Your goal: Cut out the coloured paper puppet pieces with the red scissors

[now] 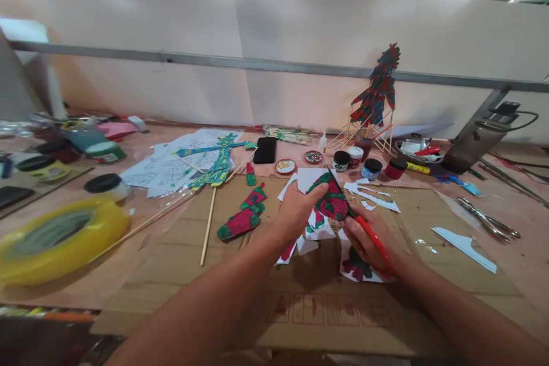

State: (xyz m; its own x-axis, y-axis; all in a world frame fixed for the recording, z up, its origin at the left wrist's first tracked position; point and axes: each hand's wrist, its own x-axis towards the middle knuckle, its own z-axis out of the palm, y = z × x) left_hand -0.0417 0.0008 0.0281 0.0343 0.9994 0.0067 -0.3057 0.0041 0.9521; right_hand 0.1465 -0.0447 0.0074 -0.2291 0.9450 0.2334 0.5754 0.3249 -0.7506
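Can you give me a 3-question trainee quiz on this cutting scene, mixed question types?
1. True or false: the right hand holds red-handled scissors against the red-and-green painted paper cutout.
2. Which hand grips that cutout? A) left hand B) right hand C) neither
3. Fill in: the finished red-and-blue paper puppet stands upright on a ____ frame at the back of the brown cardboard-covered table.

Key
1. True.
2. A: the left hand pinches the cutout's left edge.
3. Stick: it rests on thin wooden sticks near the small paint jars.
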